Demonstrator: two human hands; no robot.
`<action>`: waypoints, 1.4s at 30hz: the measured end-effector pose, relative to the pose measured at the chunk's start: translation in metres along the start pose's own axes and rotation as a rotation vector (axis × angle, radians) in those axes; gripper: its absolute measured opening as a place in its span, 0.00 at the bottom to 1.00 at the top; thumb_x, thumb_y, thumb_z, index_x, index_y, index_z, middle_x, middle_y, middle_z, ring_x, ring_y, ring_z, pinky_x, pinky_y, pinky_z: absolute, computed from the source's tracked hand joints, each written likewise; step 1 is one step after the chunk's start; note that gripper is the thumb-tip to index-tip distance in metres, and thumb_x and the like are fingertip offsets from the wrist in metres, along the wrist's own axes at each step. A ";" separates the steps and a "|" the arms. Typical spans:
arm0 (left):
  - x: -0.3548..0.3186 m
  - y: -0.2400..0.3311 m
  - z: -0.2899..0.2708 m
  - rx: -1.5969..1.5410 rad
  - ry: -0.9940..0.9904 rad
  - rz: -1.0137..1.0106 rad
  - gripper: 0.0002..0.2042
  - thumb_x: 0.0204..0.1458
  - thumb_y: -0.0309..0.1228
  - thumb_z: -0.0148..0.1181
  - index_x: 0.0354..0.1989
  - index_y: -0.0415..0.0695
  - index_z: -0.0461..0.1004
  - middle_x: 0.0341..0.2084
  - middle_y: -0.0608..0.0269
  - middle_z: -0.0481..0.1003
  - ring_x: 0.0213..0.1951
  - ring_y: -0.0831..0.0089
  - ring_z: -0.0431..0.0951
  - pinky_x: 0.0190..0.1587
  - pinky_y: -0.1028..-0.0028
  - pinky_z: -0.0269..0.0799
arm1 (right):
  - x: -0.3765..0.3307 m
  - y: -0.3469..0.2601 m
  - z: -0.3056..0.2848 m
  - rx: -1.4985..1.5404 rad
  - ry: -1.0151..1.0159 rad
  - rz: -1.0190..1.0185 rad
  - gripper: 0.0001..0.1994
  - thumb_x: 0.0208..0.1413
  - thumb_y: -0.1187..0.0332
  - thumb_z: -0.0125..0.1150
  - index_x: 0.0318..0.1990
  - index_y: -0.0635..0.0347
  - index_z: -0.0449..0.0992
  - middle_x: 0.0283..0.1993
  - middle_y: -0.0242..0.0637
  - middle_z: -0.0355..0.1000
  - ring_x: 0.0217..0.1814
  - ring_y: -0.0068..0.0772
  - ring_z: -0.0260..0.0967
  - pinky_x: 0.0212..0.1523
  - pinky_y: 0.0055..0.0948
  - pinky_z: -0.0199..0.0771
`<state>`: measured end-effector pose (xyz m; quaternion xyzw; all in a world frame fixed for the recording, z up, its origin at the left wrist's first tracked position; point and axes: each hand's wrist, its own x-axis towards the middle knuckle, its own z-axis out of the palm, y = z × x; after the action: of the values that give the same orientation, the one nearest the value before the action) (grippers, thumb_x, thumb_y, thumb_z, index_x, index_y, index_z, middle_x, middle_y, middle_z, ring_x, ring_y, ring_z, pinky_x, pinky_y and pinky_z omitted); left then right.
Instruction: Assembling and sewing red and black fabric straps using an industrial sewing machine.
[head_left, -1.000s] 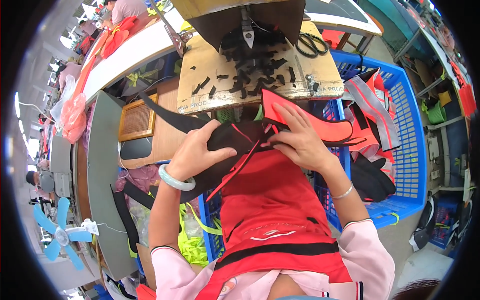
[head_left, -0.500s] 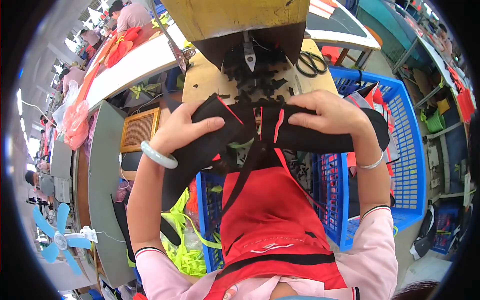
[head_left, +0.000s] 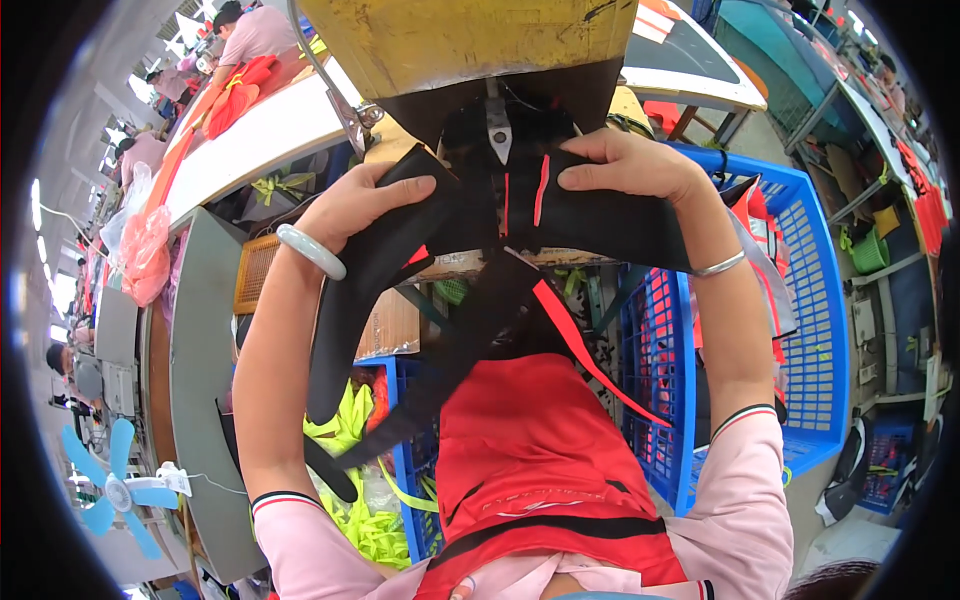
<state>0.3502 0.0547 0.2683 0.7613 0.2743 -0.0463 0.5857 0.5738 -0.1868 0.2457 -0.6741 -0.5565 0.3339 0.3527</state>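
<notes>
The fingers of the left hand [head_left: 365,205] lie close together, pressed flat on the black fabric piece [head_left: 470,215], with the thumb curled under its edge. The right hand [head_left: 630,165] does the same on the far right side, fingers bunched and pressing down. Between them the piece, with its thin red stripes, is held taut just under the metal presser part [head_left: 498,125] of the yellow machine head [head_left: 470,40].

The fingertips sit near that metal part, so a slip toward the middle could likely bring them under it. Uneven pull from the two hands could probably skew the stripes.

The work surface beneath is hidden by fabric and hands. Long black straps [head_left: 420,400] hang down toward the red garment [head_left: 530,450] on the lap; where they end cannot be told. The blue crate [head_left: 800,300] on the right is partly cut off.
</notes>
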 end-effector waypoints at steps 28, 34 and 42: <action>-0.065 -0.016 0.028 0.117 0.036 0.151 0.23 0.54 0.44 0.65 0.47 0.36 0.74 0.32 0.67 0.77 0.30 0.84 0.75 0.34 0.82 0.72 | -0.331 0.195 0.052 -0.609 -0.614 1.039 0.24 0.37 0.51 0.70 0.41 0.57 0.83 0.41 0.48 0.79 0.45 0.47 0.77 0.47 0.40 0.75; -0.067 -0.004 0.038 0.100 0.041 0.166 0.23 0.54 0.45 0.65 0.47 0.36 0.74 0.31 0.67 0.77 0.30 0.84 0.75 0.34 0.81 0.72 | -0.201 0.081 0.051 -0.535 0.416 0.338 0.09 0.55 0.68 0.59 0.40 0.61 0.80 0.40 0.45 0.77 0.43 0.46 0.75 0.43 0.40 0.73; -0.052 -0.002 0.040 -0.006 0.050 0.151 0.22 0.55 0.42 0.65 0.48 0.36 0.73 0.31 0.66 0.78 0.28 0.83 0.76 0.31 0.81 0.73 | -0.013 -0.003 0.093 -0.018 0.658 -0.199 0.12 0.55 0.65 0.63 0.42 0.63 0.78 0.38 0.36 0.74 0.41 0.30 0.72 0.44 0.26 0.71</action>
<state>0.3157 -0.0005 0.2745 0.7789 0.2306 0.0177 0.5829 0.4917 -0.1898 0.2001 -0.6912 -0.4788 0.0575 0.5382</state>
